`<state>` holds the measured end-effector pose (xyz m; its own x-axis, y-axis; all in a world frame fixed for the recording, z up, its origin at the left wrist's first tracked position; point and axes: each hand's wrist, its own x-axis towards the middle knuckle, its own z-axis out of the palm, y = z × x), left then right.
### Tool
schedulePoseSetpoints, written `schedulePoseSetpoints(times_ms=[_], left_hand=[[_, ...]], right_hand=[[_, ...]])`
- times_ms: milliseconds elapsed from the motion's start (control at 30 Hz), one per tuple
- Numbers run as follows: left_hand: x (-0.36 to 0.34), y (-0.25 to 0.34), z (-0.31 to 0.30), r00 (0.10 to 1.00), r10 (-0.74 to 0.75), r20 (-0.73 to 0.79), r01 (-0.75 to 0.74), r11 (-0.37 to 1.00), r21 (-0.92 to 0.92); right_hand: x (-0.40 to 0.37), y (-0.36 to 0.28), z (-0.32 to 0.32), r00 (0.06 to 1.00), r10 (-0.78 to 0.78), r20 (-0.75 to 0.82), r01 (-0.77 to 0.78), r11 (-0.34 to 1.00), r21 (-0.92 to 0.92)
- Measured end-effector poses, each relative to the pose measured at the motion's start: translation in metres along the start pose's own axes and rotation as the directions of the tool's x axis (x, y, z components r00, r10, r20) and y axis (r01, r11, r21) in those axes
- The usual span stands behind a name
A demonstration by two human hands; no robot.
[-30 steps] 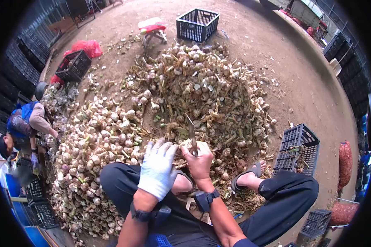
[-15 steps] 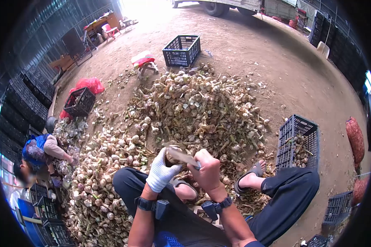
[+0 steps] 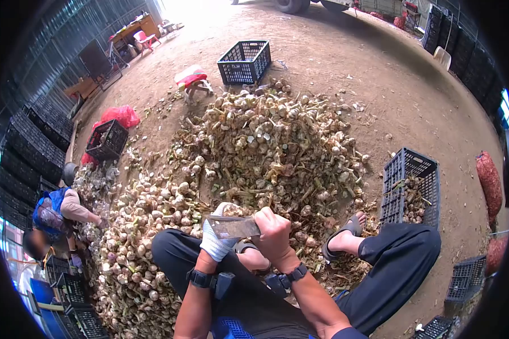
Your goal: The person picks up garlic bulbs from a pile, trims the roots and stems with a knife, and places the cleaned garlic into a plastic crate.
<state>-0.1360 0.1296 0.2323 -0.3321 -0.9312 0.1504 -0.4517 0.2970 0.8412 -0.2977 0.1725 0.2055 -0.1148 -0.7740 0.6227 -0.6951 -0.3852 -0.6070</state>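
Observation:
My right hand (image 3: 272, 230) is closed round the handle of a wide-bladed knife (image 3: 234, 227). The flat grey blade points left, across the front of my left hand (image 3: 216, 240), which wears a white glove. The gloved fingers curl behind the blade around something pale, partly hidden, that looks like a garlic bulb (image 3: 231, 209). Beyond both hands rises a heap of garlic with stems (image 3: 277, 141). To the left, beside my knee, spreads a pile of garlic bulbs (image 3: 136, 248).
A crate holding some garlic (image 3: 410, 186) stands at the right, an empty-looking crate (image 3: 244, 63) behind the heap. Near it is a low stool (image 3: 192, 82). At the far left a person (image 3: 59, 212) bends beside stacked crates. A red sack (image 3: 488, 183) lies far right.
The knife has turned so its flat side faces the camera, and its blade now covers part of my left hand. My right hand has shifted slightly left. The person at the left has moved a little.

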Motion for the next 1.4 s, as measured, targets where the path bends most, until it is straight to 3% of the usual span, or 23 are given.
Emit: schedulePoseSetpoints(times_ms=[133,233,300,333,367,467,533,600,700,767,800,833,900,1067,1133,1233,1267,1333,1367,1400], left_hand=[[-0.003,-0.011,-0.003,0.994,-0.061,0.089,0.063,0.998,-0.022],[0.000,0.002,-0.005,0.999,0.020,0.039,-0.021,0.999,0.025],[0.001,0.024,-0.010,0.991,-0.128,0.048,0.125,0.990,0.060],[-0.004,0.031,-0.007,0.997,-0.074,0.031,0.074,0.997,0.005],[-0.006,0.030,-0.002,1.000,-0.024,0.018,0.024,0.999,-0.024],[-0.004,0.025,0.004,0.995,-0.094,-0.027,0.094,0.996,-0.008],[0.004,0.030,0.006,0.991,-0.132,-0.005,0.131,0.989,-0.075],[0.005,0.025,0.009,0.995,-0.099,-0.023,0.098,0.995,-0.011],[0.007,0.024,0.004,0.997,-0.081,-0.018,0.081,0.996,0.021],[0.010,0.019,-0.001,0.982,-0.052,0.180,0.053,0.999,-0.002],[0.007,0.023,-0.004,0.965,-0.128,0.229,0.179,0.959,-0.219],[0.006,0.016,-0.005,0.966,-0.128,0.226,0.179,0.959,-0.219],[0.004,-0.007,-0.002,0.960,-0.058,0.275,0.170,0.898,-0.406],[0.003,-0.016,-0.001,0.948,-0.074,0.309,0.183,0.922,-0.341],[0.003,-0.013,-0.001,0.924,-0.115,0.364,0.257,0.893,-0.370],[0.001,-0.004,0.001,0.938,-0.137,0.317,0.238,0.923,-0.304],[0.001,0.004,0.000,0.937,-0.138,0.319,0.239,0.922,-0.304],[0.005,0.024,-0.003,0.903,-0.286,0.320,0.293,0.956,0.028],[0.001,0.032,-0.002,0.928,-0.200,0.314,0.253,0.958,-0.138],[-0.003,0.027,0.000,0.918,-0.200,0.342,0.269,0.949,-0.164]], right_hand=[[-0.004,0.003,0.010,0.999,0.029,-0.019,-0.029,1.000,0.001],[-0.008,0.009,0.016,0.998,0.041,-0.046,-0.040,0.999,0.019],[-0.019,0.036,0.028,0.981,0.194,-0.024,-0.195,0.967,-0.164],[-0.030,0.059,0.037,0.895,0.446,0.015,-0.434,0.878,-0.202],[-0.043,0.078,0.036,0.893,0.445,-0.062,-0.446,0.861,-0.245],[-0.066,0.095,0.035,0.792,0.591,-0.155,-0.606,0.791,-0.081],[-0.058,0.088,0.040,0.820,0.556,-0.137,-0.557,0.830,0.035],[-0.035,0.062,0.032,0.887,0.453,-0.088,-0.445,0.890,0.099],[-0.007,0.031,0.011,0.993,0.095,-0.066,-0.085,0.986,0.143],[0.006,0.017,-0.007,0.999,0.033,-0.027,-0.029,0.991,0.128],[0.009,0.013,-0.011,1.000,-0.027,0.012,0.026,0.992,0.121],[0.009,0.012,-0.012,0.999,-0.029,0.012,0.028,0.992,0.122],[0.009,0.010,-0.012,0.995,-0.092,0.045,0.087,0.991,0.106],[0.002,0.011,-0.009,0.995,-0.096,0.029,0.093,0.992,0.088],[-0.002,0.013,-0.009,0.996,-0.089,0.016,0.087,0.993,0.079],[-0.008,0.021,-0.003,0.998,-0.061,-0.005,0.061,0.994,0.091],[-0.014,0.030,0.002,1.000,-0.006,-0.011,0.007,0.998,0.068],[-0.035,0.052,0.018,0.987,0.157,-0.013,-0.158,0.986,-0.055],[-0.050,0.068,0.031,0.965,0.261,-0.022,-0.261,0.953,-0.152],[-0.068,0.082,0.037,0.928,0.373,-0.022,-0.370,0.907,-0.200]])
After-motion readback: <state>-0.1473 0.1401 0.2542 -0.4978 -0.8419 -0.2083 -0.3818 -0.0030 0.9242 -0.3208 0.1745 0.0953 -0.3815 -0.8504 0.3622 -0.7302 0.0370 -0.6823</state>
